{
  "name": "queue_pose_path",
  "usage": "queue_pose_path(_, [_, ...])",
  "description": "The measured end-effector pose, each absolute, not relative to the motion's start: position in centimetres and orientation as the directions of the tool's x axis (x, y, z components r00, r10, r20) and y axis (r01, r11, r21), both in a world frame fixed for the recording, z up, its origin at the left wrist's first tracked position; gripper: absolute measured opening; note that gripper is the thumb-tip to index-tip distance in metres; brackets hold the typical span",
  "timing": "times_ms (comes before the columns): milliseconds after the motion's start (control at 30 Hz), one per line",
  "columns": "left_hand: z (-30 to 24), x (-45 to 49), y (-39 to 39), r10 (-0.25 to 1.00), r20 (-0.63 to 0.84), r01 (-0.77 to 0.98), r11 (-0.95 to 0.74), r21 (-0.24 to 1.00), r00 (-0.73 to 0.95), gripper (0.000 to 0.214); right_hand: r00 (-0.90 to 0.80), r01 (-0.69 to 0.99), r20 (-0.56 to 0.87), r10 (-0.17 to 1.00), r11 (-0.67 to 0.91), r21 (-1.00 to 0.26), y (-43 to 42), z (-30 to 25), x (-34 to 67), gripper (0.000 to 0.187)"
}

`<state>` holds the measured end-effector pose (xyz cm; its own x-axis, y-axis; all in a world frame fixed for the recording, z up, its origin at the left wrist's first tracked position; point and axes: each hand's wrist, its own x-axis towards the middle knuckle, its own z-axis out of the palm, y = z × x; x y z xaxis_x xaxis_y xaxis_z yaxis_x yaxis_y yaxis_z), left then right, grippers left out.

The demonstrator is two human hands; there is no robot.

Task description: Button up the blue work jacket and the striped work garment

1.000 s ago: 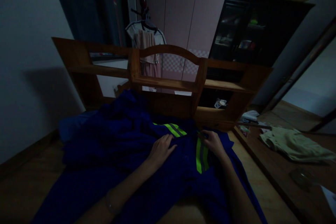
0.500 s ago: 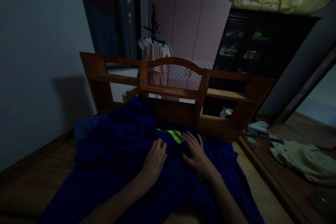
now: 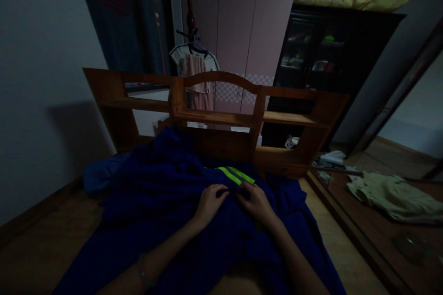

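Note:
A dark blue work garment (image 3: 162,193) with neon yellow-green reflective stripes (image 3: 236,175) lies spread on a wooden bed surface (image 3: 34,249). My left hand (image 3: 210,202) rests on the garment near its middle, its fingers curled and pinching the cloth. Close beside it, my right hand (image 3: 255,200) also sits on the fabric just below the stripe, with fingers bent onto the cloth. The two hands almost touch.
A wooden headboard with shelves (image 3: 221,115) stands behind the garment. A pale green garment (image 3: 391,196) lies on the wooden floor at right. Pink wardrobe doors (image 3: 238,41), a dark cabinet (image 3: 328,50) and hanging clothes (image 3: 195,67) fill the back.
My hands have drawn together at the garment's middle. The vertical reflective stripe seen one second ago is now covered by folded cloth. The view shifted slightly.

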<state>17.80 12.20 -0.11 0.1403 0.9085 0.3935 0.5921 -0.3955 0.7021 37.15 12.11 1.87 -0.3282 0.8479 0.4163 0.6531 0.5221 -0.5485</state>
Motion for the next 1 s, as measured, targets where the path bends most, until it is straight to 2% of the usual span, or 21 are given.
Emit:
queue_pose_path(100, [-0.5, 18.1, 12.5, 0.943, 0.315, 0.437, -0.331, 0.836, 0.112, 0.023, -0.316, 0.587, 0.371, 0.873, 0.487, -0.646, 12.3, 2.1, 37.6, 0.024])
queue_pose_path(200, [-1.5, 17.7, 12.9, 0.968, 0.222, 0.299, -0.247, 0.922, 0.118, 0.028, -0.330, 0.530, 0.344, 0.879, 0.474, -0.703, 12.6, 1.9, 37.4, 0.025])
queue_pose_path(333, [-2.2, 17.1, 13.0, 0.978, 0.116, 0.161, -0.144, 0.976, 0.174, 0.033, -0.337, 0.488, 0.306, 0.890, 0.443, -0.752, 13.0, 1.1, 36.7, 0.022])
queue_pose_path(467, [-1.9, 17.0, 12.7, 0.973, 0.094, 0.093, -0.116, 0.989, 0.213, 0.035, -0.338, 0.449, 0.232, 0.912, 0.373, -0.812, 13.3, 0.5, 36.4, 0.024])
queue_pose_path(700, [-2.1, 16.9, 12.6, 0.971, 0.151, 0.172, -0.183, 0.968, 0.183, 0.031, -0.337, 0.413, 0.162, 0.928, 0.300, -0.860, 13.5, 0.8, 36.1, 0.027])
queue_pose_path(867, [-2.0, 17.2, 12.5, 0.969, 0.224, 0.318, -0.245, 0.916, 0.102, 0.020, -0.347, 0.395, 0.201, 0.916, 0.338, -0.854, 13.5, 0.9, 35.8, 0.021])
queue_pose_path(1000, [-1.9, 17.4, 12.2, 0.963, 0.259, 0.363, -0.269, 0.892, 0.076, 0.016, -0.326, 0.393, 0.212, 0.921, 0.336, -0.856, 13.5, 0.5, 35.8, 0.021])
